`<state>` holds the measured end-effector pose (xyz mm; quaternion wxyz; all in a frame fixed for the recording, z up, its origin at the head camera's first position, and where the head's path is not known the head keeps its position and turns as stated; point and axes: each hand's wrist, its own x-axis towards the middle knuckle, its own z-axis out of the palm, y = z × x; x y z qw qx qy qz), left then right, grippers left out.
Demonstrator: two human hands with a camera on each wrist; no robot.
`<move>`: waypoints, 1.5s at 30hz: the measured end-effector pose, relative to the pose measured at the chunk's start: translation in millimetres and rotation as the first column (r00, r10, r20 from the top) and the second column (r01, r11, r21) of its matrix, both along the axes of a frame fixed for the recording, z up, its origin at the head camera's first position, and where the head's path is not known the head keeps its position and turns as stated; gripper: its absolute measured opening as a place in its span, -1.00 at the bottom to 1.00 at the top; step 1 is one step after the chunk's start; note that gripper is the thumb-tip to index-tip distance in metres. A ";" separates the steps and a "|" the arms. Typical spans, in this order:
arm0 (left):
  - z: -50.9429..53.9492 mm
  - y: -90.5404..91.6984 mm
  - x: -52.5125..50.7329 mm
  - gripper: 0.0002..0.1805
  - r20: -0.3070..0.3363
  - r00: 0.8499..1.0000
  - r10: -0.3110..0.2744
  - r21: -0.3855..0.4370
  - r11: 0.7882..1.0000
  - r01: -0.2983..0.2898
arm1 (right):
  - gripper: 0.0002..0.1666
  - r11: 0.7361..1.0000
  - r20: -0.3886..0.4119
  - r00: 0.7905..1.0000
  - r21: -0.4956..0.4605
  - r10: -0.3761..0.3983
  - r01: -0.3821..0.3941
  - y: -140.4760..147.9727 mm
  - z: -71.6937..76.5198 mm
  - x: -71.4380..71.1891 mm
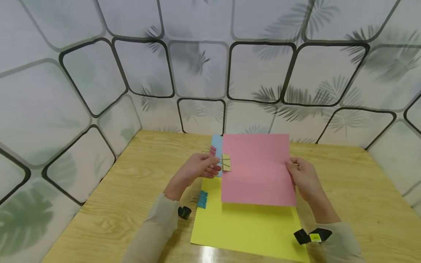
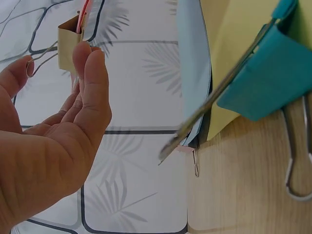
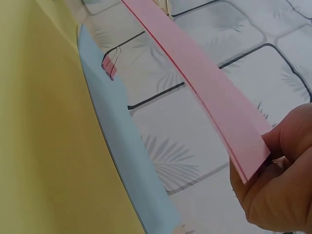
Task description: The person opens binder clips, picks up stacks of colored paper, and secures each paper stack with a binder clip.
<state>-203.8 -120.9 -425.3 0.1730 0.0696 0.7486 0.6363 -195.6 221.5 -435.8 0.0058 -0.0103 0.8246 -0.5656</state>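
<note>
My right hand (image 1: 302, 177) pinches the right edge of a pink sheet stack (image 1: 258, 171), thumb on top and fingers beneath in the right wrist view. The stack is held up above the yellow paper (image 1: 250, 230). A pale yellow binder clip (image 1: 226, 163) sits on the stack's left edge. My left hand (image 1: 200, 167) has that clip's wire handles between thumb and fingers; in the left wrist view the thumb touches one wire loop (image 2: 35, 68), and the fingertips lie against the clip's other side. Part of the far handle is hidden by the fingers.
A teal binder clip (image 1: 202, 199) grips the yellow paper's left edge. Behind lies light blue paper (image 1: 217, 140) with a pink binder clip (image 1: 213, 150). All lie on a wooden table (image 1: 131, 182) against a patterned wall covering (image 1: 200, 69).
</note>
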 end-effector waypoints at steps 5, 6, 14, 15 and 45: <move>-1.4 8.2 -7.7 -0.54 0.013 1.000 -0.017 -0.022 1.000 0.017 | -0.47 0.999 0.004 1.000 0.040 -0.003 0.003 10.1 -2.0 0.4; -1.8 10.0 -8.7 -0.54 0.011 1.000 -0.021 -0.028 0.999 0.022 | -0.48 0.999 0.008 1.000 0.046 -0.006 0.006 11.9 -2.5 0.3; -5.5 27.7 -14.3 -0.51 0.004 0.998 -0.069 -0.051 0.996 0.069 | -0.50 0.993 -0.007 0.999 0.111 -0.048 0.049 26.5 -4.5 1.3; -6.0 30.4 -14.8 -0.51 0.001 0.997 -0.078 -0.056 0.995 0.078 | -0.51 0.991 -0.009 0.999 0.121 -0.053 0.054 28.9 -4.6 1.7; 9.0 143.5 -27.1 -0.61 0.010 0.982 -0.187 -0.135 0.973 0.187 | -0.56 0.878 -0.156 0.969 0.415 -0.189 0.238 130.5 -10.9 5.9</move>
